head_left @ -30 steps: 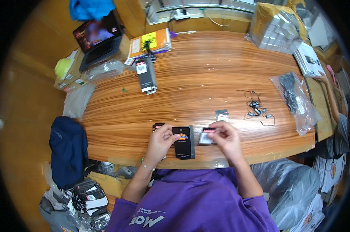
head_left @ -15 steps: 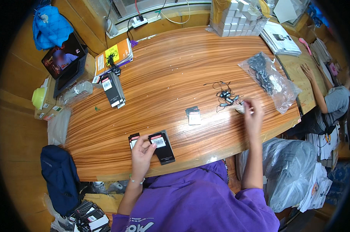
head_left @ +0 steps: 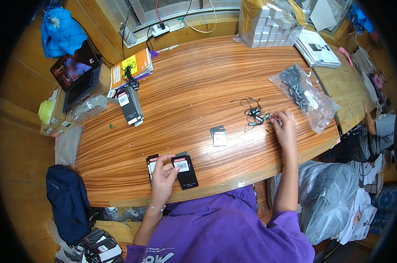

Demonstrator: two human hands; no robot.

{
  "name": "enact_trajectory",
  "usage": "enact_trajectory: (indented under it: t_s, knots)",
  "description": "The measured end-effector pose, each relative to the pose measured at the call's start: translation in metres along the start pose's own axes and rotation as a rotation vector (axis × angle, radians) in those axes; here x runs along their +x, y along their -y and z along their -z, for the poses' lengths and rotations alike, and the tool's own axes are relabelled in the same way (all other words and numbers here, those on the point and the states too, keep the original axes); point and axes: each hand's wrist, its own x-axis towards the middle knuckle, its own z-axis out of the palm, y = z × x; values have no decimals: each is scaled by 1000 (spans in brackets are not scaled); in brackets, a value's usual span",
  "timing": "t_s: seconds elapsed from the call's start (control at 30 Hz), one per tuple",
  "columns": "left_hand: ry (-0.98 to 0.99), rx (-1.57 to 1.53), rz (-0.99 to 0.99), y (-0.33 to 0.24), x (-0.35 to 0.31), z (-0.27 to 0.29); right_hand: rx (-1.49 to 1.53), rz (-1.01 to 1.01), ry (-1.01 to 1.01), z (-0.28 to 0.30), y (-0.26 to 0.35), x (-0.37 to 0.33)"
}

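Observation:
My left hand [head_left: 164,177] grips a black card [head_left: 189,177] with a red strip and a white barcode sticker, its thumb on the sticker. A grey edge of another card shows behind it. Partly hidden by that hand, more black cards [head_left: 152,163] lie on the table. At the right, my right hand [head_left: 284,131] is pinched closed beside a small pile of black corded pieces [head_left: 254,113]. A black cord hangs by its fingertips; the pinched end is mostly hidden. Between my hands lie small white sticker labels [head_left: 219,138] on dark backing.
A stack of black cards [head_left: 129,107] stands at the left, near notebooks [head_left: 132,68] and a laptop [head_left: 78,70]. A clear bag of black cords [head_left: 306,96] lies at the right. White boxes [head_left: 268,28] stand at the back. Another person [head_left: 378,129] is at the far right.
My right hand has come slightly closer to the corded pile. My left hand still grips the black card. The other person's arms have drawn back from the side table.

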Motion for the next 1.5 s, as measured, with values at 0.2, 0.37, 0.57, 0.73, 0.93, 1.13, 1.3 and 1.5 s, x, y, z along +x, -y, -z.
enact_trajectory:
  t_s: [0.2,0.37,0.57,0.73,0.93,1.13,1.3,1.5]
  knots:
    - [7,-40,16,4,-1,-2,70,-20,12,-7,-18,0]
    - [37,-56,48,1,-2,-4,771,-283,8,10,-8,-2]
    - [270,-32,34,-27,2,-23,1492,-406,234,10,66,-20]
    - [398,127,-117,-47,12,-49,1605,-373,503,-21,134,-49]
    - [261,290,-177,-38,8,-40,1706,-446,635,-32,155,-54]
    - [285,483,-463,-41,13,-39,1650,-457,687,-33,159,-56]
    - [311,408,-285,-34,12,-43,1857,-548,717,-41,152,-54]
    - [345,220,-55,-28,7,-38,2017,-556,592,-33,146,-36]
